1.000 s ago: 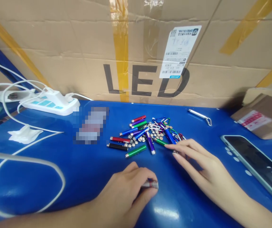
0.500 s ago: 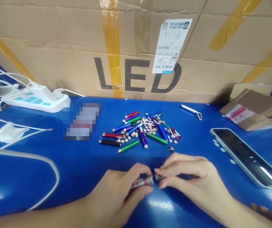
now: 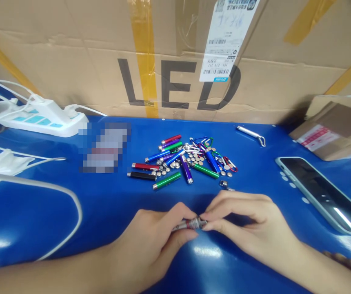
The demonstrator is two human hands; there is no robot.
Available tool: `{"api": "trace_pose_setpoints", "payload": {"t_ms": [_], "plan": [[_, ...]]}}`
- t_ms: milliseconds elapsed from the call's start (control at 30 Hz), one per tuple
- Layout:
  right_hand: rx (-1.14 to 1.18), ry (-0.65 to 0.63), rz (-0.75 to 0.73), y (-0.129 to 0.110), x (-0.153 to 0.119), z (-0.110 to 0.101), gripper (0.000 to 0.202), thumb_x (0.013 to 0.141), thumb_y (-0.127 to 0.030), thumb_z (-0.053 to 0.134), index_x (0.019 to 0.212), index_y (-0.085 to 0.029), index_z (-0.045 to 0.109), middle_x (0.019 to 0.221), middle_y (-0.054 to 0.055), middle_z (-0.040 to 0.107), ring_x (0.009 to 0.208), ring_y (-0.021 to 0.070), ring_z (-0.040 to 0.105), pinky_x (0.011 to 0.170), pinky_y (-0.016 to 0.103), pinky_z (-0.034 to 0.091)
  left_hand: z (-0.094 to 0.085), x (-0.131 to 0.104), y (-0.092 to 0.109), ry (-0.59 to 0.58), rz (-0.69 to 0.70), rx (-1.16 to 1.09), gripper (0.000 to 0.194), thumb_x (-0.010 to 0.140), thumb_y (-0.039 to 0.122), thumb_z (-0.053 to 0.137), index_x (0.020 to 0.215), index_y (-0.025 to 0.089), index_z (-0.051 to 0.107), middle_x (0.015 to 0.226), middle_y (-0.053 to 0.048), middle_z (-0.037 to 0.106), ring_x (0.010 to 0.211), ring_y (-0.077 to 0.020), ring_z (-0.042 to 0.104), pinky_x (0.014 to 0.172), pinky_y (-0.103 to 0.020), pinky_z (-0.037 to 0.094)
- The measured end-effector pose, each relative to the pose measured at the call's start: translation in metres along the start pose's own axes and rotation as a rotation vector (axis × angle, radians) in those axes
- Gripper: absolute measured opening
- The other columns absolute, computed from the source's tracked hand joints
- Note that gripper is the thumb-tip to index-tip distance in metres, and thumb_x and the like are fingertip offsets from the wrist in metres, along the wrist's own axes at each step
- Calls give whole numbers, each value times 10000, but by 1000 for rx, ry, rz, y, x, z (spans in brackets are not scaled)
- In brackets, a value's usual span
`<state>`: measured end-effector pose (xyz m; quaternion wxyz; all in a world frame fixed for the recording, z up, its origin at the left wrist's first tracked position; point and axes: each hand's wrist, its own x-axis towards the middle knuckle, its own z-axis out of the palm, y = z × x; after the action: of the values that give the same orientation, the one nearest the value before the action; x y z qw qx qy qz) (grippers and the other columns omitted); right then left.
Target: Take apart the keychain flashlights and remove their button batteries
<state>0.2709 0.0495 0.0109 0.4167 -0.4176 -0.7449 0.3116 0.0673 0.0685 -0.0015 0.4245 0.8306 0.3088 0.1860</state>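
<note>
My left hand (image 3: 160, 241) is closed round a silver tube (image 3: 183, 225), its open end pointing right. My right hand (image 3: 245, 220) pinches a small metal cap (image 3: 203, 223) against that end; the fingertips of both hands nearly meet. Beyond the hands lies a pile with a green tube (image 3: 167, 181), a black tube (image 3: 141, 176), a red tube (image 3: 145, 167), a purple tube (image 3: 186, 169), several button cells (image 3: 194, 158) and coloured carabiner clips (image 3: 230, 163). A small metal piece (image 3: 223, 184) sits just past my right hand.
A large cardboard box (image 3: 96, 61) stands across the back. At left are a white power strip (image 3: 49, 122) and cables (image 3: 74, 200). A phone (image 3: 322, 192) and a smaller box (image 3: 331, 130) are at right; a silver tube with a clip (image 3: 249, 132) lies at the back.
The metal cap in my right hand has come up to the end of the silver tube, closing the gap between them. The camera view has shifted slightly, with the background higher.
</note>
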Motion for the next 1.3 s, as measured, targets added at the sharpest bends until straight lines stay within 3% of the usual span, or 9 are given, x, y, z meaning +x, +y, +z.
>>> {"api": "trace_pose_setpoints", "payload": {"t_ms": [133, 267, 400, 533, 700, 800, 1000, 1167, 1300], "plan": [[-152, -74, -89, 1, -1, -4, 88, 829, -117, 625, 764, -156, 669, 721, 6, 669, 640, 94, 615, 609, 179, 500, -1, 1, -1, -21, 36, 3, 132, 969, 241, 380, 1000, 221, 507, 865, 24, 660, 712, -127, 633, 603, -195, 424], [-534, -269, -346, -2, -2, -9, 356, 953, -204, 397, 676, -153, 615, 674, 39, 584, 606, 133, 523, 572, 247, 452, 0, 0, -3, -80, 132, 78, 135, 981, 232, 350, 970, 220, 484, 854, 14, 640, 710, -129, 626, 610, -195, 418], [-699, -359, -475, -3, -1, -8, 440, 943, -117, 277, 625, -164, 578, 605, 26, 510, 542, 147, 416, 552, 274, 411, 1, -4, -4, -122, 208, 192, 163, 981, 214, 311, 895, 217, 449, 782, 12, 605, 625, -130, 586, 556, -208, 387], [-610, -400, -407, -3, 2, -4, 416, 928, -99, 284, 628, -159, 565, 609, 22, 481, 542, 144, 390, 519, 266, 371, 2, -7, -5, -111, 239, 296, 172, 971, 199, 286, 901, 211, 443, 746, 7, 590, 585, -138, 567, 524, -220, 374], [-253, -460, -81, -6, 3, 0, 293, 901, -81, 400, 667, -166, 554, 631, -15, 468, 541, 93, 439, 502, 198, 367, 3, -7, -8, -93, 250, 416, 171, 939, 143, 307, 986, 211, 456, 701, 17, 572, 524, -133, 538, 483, -224, 345], [-122, -449, 47, -8, 3, -1, 278, 901, -83, 430, 664, -171, 547, 621, -32, 463, 515, 68, 441, 488, 168, 366, 3, -5, -8, -76, 229, 346, 169, 946, 148, 321, 998, 220, 465, 735, 14, 596, 567, -133, 574, 511, -212, 376], [-192, -405, 0, -4, 5, -5, 259, 931, -167, 462, 709, -171, 597, 622, -35, 478, 562, 74, 460, 528, 191, 359, 1, -1, -1, -24, 59, 43, 83, 965, 225, 384, 978, 244, 463, 851, 35, 673, 718, -125, 660, 600, -179, 452], [-247, -415, -23, -1, 3, -8, 243, 945, -226, 472, 758, -184, 622, 624, -35, 499, 571, 82, 478, 528, 201, 363, 0, 1, 0, -34, 30, 20, 141, 955, 222, 403, 1067, 262, 478, 842, 45, 686, 675, -112, 659, 569, -164, 450], [-249, -351, -32, 2, 0, -8, 231, 938, -257, 492, 757, -183, 615, 638, -28, 531, 571, 78, 507, 518, 188, 382, -1, 2, 1, -44, 28, 27, 140, 950, 219, 419, 1065, 264, 485, 848, 51, 694, 662, -102, 658, 566, -151, 451]]}}
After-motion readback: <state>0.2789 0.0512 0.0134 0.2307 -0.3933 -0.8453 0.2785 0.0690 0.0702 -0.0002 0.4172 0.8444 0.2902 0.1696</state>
